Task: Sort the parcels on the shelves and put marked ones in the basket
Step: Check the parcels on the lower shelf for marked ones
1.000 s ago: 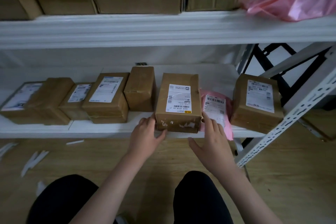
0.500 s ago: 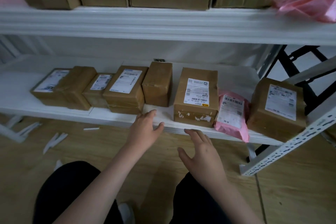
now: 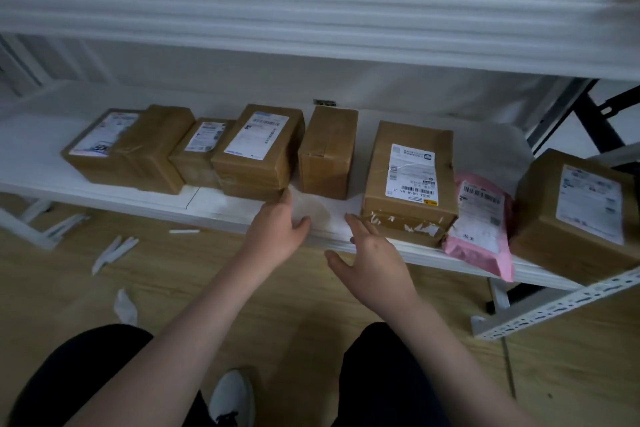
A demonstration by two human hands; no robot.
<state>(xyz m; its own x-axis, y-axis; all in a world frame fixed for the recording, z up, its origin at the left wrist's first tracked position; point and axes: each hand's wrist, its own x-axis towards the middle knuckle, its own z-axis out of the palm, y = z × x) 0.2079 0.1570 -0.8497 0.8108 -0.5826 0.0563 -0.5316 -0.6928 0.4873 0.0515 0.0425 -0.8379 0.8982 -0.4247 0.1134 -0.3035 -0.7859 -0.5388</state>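
Sorting step: empty left hand and right hand, fingers spread, hover; next, grasp the plain unlabelled box at twelve o'clock.

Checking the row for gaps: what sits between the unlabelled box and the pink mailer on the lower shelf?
One box with a white label, seen in the head view. It touches the pink mailer; bare shelf separates it from the unlabelled box.

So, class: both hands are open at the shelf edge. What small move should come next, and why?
Probably the left hand closes on the labelled box that its fingertips nearly touch. The right hand holds nothing and sits beside the torn-tape box.
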